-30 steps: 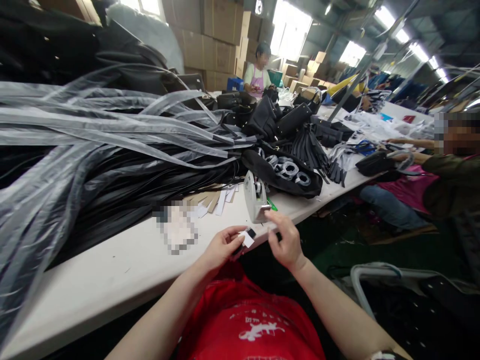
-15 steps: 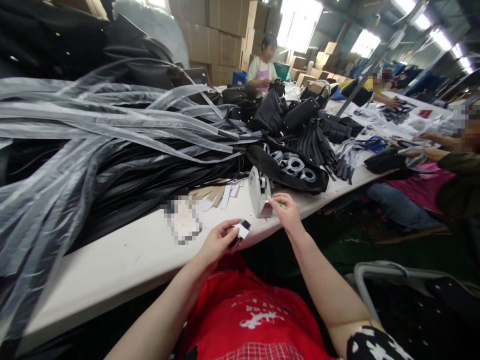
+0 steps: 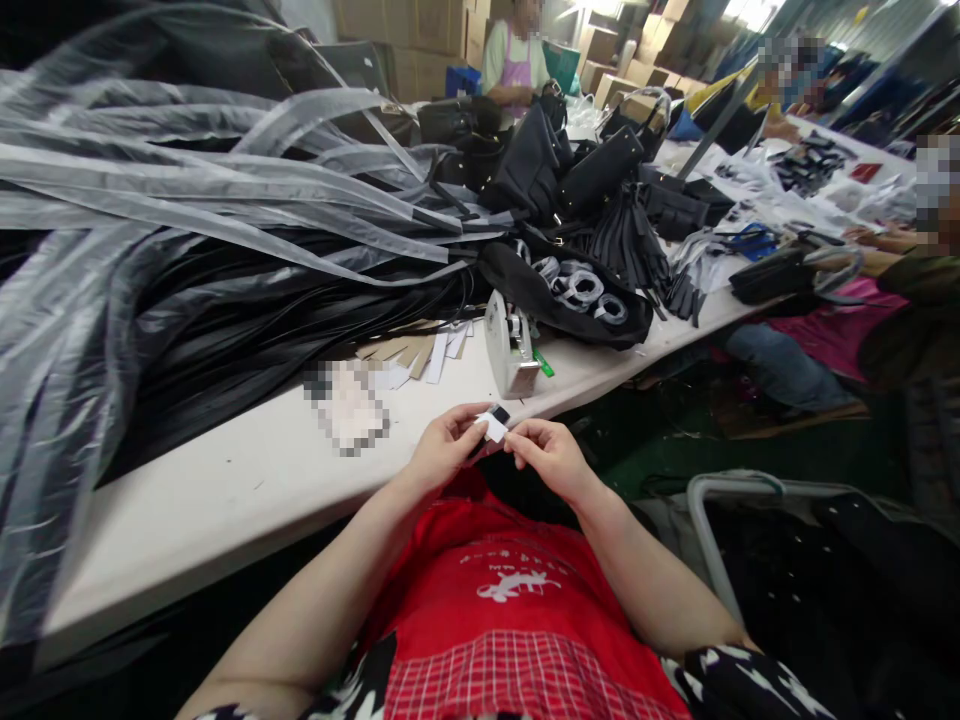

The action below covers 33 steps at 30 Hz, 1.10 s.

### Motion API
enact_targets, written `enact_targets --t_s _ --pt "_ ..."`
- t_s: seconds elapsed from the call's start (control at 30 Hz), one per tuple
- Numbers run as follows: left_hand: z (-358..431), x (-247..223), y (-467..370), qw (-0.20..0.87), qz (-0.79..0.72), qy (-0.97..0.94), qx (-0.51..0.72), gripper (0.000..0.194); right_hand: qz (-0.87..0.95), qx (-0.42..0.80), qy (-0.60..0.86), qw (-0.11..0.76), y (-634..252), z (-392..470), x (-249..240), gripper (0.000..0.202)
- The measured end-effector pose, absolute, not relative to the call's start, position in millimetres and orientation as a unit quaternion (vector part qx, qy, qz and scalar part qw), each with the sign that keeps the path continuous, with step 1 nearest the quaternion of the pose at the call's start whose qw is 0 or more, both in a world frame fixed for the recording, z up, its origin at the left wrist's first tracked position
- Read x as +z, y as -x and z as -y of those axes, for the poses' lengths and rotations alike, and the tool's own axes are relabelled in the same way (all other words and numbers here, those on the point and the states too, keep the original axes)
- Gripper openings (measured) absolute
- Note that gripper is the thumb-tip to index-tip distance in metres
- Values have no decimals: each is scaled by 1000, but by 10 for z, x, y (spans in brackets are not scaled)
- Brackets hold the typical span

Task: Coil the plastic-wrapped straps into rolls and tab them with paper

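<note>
In front of the red apron, my left hand [image 3: 448, 445] grips a small black piece [image 3: 499, 412] with a white paper [image 3: 493, 428] over it. My right hand [image 3: 549, 455] is pinched at the right edge of that paper; whatever lies between its fingertips is too small to make out. A tape dispenser [image 3: 510, 350] stands on the white table [image 3: 202, 500] just beyond my hands, with a green object [image 3: 543, 363] beside it. Strips of brown and white card [image 3: 420, 355] lie left of the dispenser.
Long black straps in clear plastic [image 3: 225, 180] cover the table's left side. A black bag piece [image 3: 562, 300] holds several wrapped rings behind the dispenser. Black bags [image 3: 600, 175] are piled farther back. Other people work across and to the right. A metal-framed cart [image 3: 697, 510] stands at lower right.
My right hand has moved from the tape dispenser back to the white paper at my left hand. The view has tilted down, so the table items appear higher.
</note>
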<state>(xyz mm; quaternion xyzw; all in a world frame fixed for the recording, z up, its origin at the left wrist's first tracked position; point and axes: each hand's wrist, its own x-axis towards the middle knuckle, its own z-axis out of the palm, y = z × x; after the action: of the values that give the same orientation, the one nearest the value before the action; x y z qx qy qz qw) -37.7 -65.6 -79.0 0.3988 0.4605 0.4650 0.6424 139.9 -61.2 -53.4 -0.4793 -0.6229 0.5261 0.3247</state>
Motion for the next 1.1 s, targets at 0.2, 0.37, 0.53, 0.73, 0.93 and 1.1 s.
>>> enact_targets --t_s 0.2,0.37,0.53,0.73,0.93,1.1 --pt "703 -729 362 648 -456 -388 471 48 606 526 515 301 -1387 560 -738 34" --pt "735 -751 362 661 -453 -367 472 48 577 562 508 304 -1343 566 -757 37" --pt "725 -808 340 666 -454 -317 499 50 533 621 475 324 -1303 601 -789 32" --pt "762 -823 276 633 -478 -324 516 52 497 648 458 351 -1238 613 -825 27" --pt "856 -771 241 498 -520 -439 537 37 517 595 471 396 -1157 643 -750 23" --pt "945 -751 200 435 -512 -513 535 28 512 565 511 398 -1125 677 -793 24"
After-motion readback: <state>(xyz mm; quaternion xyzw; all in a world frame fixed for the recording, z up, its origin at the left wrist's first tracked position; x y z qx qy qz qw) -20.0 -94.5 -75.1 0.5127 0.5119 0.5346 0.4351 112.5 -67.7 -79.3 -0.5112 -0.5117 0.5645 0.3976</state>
